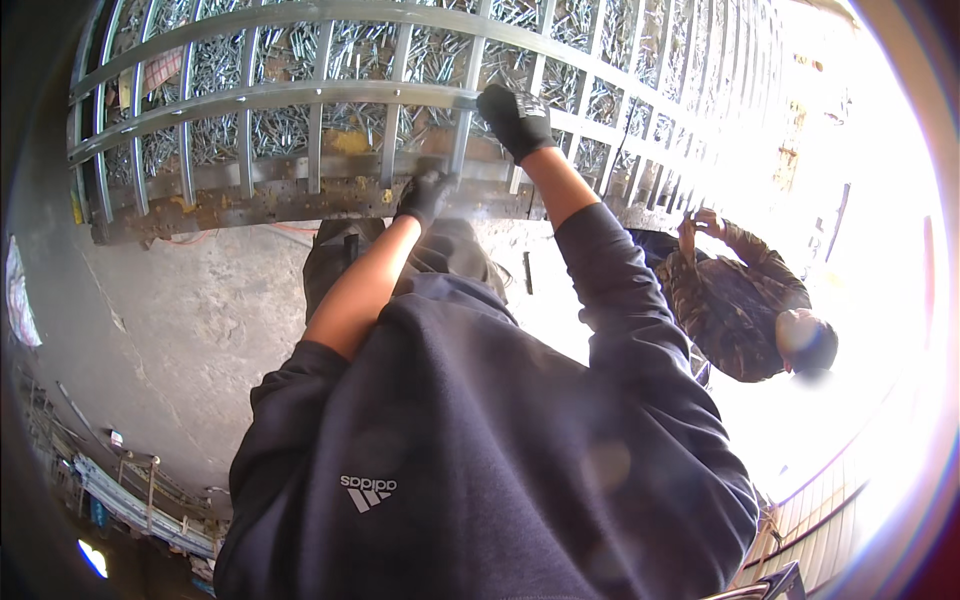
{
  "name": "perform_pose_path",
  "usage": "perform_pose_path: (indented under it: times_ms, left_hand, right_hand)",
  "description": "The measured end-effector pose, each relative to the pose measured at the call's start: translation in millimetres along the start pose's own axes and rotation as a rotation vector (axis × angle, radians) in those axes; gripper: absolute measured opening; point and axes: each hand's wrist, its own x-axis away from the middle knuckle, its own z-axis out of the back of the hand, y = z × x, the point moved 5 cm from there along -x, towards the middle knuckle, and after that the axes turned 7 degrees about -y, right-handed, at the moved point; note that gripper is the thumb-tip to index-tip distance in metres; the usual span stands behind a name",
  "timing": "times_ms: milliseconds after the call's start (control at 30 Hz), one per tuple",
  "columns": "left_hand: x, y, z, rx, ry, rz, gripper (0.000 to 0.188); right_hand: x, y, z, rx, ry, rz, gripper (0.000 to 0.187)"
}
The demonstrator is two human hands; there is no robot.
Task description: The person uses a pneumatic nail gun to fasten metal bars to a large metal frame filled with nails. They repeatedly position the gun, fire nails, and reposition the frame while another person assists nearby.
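Observation:
A large grey metal frame (300, 95) of crossed bars fills the top of the view. My left hand (425, 195), in a black glove, grips its rusty lower rail. My right hand (515, 120), also gloved in black, closes over a crossbar higher up and a little to the right. The left sleeve of my dark hooded top is pushed up, so that forearm is bare. A heap of several small shiny metal pieces (360, 50) shows through the bars behind the frame.
At the right, another person in a camouflage jacket (735, 300) has a hand (705, 222) on the frame's right end. Grey concrete floor (180, 320) lies below. Long metal sections (130, 500) lie at the lower left. Strong glare washes out the right side.

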Motion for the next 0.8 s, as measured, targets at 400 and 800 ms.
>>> perform_pose_path:
  times_ms: [400,800]
  left_hand:
    - [-1.6,-12.9,8.1,-0.215,0.036,-0.035,0.038]
    - [74.3,51.2,8.5,0.202,0.255,0.109,0.049]
  right_hand:
    - [12.9,-35.5,58.5,-0.092,-0.029,-0.087,0.03]
    - [28.5,-20.2,52.6,-0.448,-0.001,-0.027,0.042]
